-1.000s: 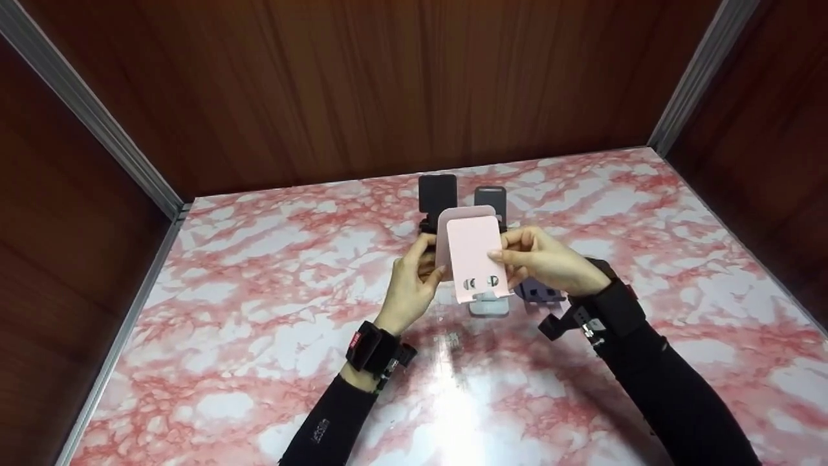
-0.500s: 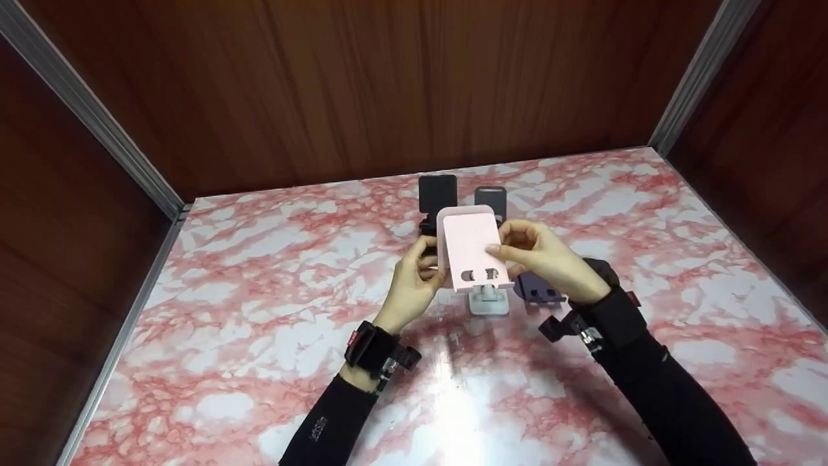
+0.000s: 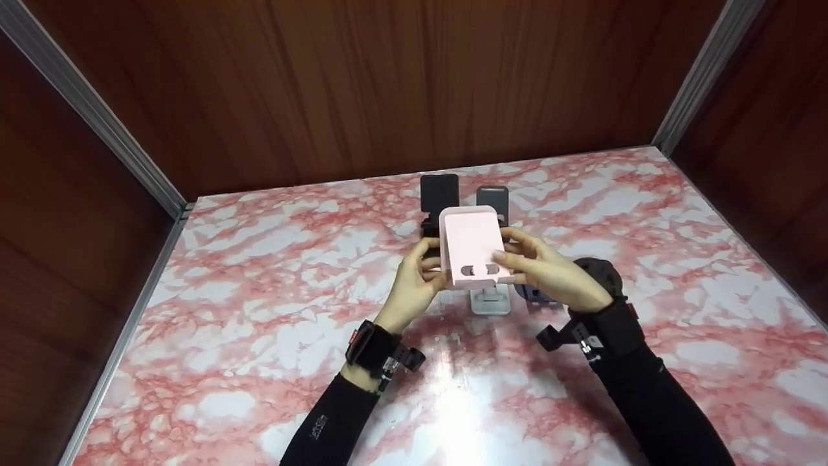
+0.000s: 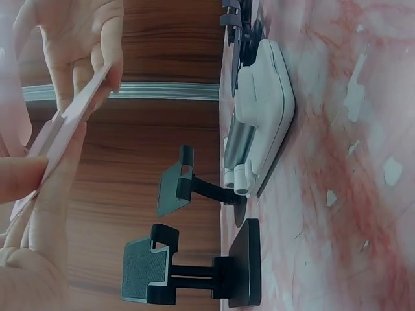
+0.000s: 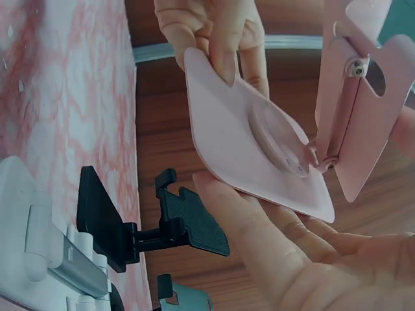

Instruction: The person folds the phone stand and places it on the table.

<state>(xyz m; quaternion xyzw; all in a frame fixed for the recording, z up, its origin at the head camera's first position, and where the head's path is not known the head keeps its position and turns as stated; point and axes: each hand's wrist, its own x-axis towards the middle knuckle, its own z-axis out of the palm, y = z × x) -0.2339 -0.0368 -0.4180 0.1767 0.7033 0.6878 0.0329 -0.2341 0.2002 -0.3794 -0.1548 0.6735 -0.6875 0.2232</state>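
left hand: I see it gripping the left edge of the pink stand, thumb on the near face, fingers curled behind. Left wrist view confirms fingers pinching the thin pink plate edge-on.
pink stand: held in the air between both hands, above the middle of the marble table. Front plate faces me, two cutouts near its lower edge. Right wrist view shows the base plate with a round pad, hinged to the second plate and folded at an angle.
white stand: on the table just below and near side of the pink one, not touched by either hand.
black stand: far side, upright, behind the pink stand.
grey stand: right of the black one, also upright, partly hidden.
right hand: grasping the pink stand's right edge, thumb across the front near the cutouts, fingers behind.
purple stand: mostly hidden under the right hand, on the table.
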